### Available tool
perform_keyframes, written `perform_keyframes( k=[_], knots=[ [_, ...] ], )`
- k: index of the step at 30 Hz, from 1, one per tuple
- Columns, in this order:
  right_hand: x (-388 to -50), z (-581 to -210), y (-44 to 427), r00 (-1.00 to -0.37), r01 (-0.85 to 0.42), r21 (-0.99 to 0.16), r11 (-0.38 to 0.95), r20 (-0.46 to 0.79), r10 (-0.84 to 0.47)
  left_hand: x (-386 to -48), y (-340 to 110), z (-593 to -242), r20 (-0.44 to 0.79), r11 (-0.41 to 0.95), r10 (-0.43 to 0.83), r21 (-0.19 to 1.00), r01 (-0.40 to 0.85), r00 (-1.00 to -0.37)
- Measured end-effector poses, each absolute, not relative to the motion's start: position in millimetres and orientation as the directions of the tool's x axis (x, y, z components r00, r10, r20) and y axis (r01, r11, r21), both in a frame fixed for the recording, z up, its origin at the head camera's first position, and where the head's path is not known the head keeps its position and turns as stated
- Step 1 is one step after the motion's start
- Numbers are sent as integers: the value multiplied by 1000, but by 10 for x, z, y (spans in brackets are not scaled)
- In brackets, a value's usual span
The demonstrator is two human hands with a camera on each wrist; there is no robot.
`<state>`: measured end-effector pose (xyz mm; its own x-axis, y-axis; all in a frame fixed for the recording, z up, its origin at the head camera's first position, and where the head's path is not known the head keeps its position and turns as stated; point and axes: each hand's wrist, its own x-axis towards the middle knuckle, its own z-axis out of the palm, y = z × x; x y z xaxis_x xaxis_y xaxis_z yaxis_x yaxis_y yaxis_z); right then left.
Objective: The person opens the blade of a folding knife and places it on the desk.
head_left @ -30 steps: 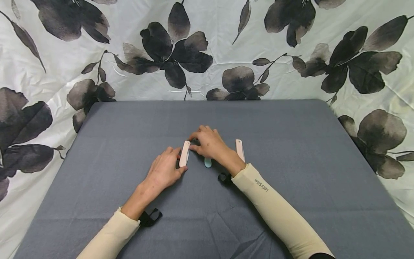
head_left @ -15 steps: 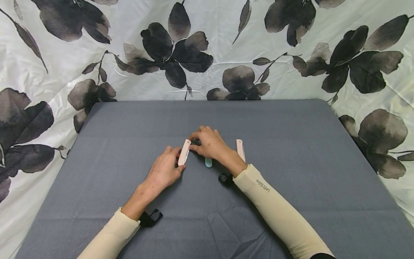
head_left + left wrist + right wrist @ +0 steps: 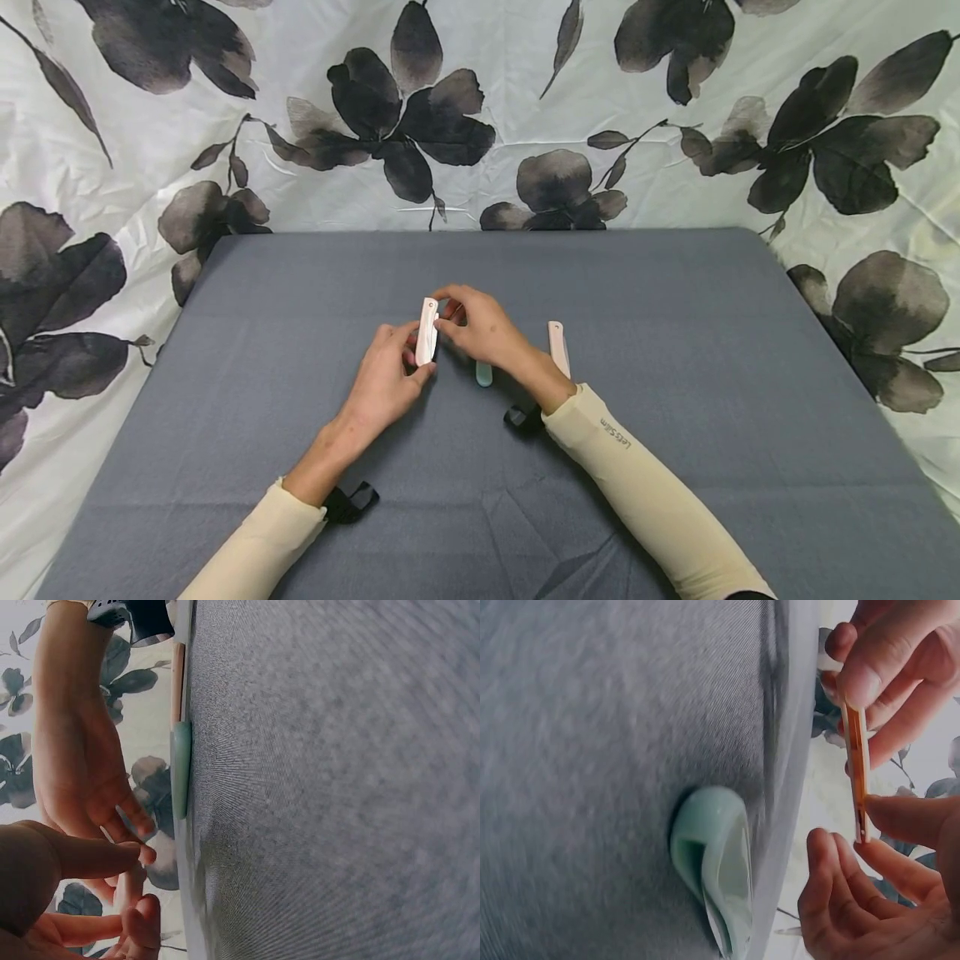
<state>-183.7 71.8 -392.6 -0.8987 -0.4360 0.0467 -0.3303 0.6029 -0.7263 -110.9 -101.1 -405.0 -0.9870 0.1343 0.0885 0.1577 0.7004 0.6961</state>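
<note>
Ctr midair, L fingers (image 3: 911, 724), R fingers (image 3: 900, 871), pinching pink tool (image 3: 426, 332)

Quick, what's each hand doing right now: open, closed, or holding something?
Left hand: closed, holding the pale pink folding tool.
Right hand: closed, thumb and finger at that tool's far end.

One pink folding tool (image 3: 427, 333) and a second pink tool (image 3: 558, 347) make two; one green folding tool (image 3: 483, 374) makes three; one left hand (image 3: 385, 375) and one right hand (image 3: 483, 331) make two; there are two cream sleeves (image 3: 645, 483), two black wrist straps (image 3: 348, 505), one grey table (image 3: 315, 287) and one floral backdrop (image 3: 315, 50).
</note>
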Motion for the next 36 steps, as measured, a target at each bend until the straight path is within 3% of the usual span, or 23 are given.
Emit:
perform_keyframes(
  k=[7, 17, 28, 36],
  knots=[
    [-1819, -3950, 690, -916, -259, -830, 493, 50, -397, -1104, -1013, -4010, 103, 681, 113, 716, 152, -988],
    [-1817, -3949, 652, -909, -47, -983, 179, -33, -416, -1125, -1030, -3990, 107, 639, 120, 752, 159, -987],
    [-1821, -3968, 645, -915, 46, -998, 46, -61, -399, -1186, -1063, -3963, 26, 432, 99, 899, 67, -995],
    [-1831, -3961, 623, -915, 55, -998, 36, -65, -398, -1235, -1106, -3978, -13, 285, 71, 958, 8, -997]
  ],
)
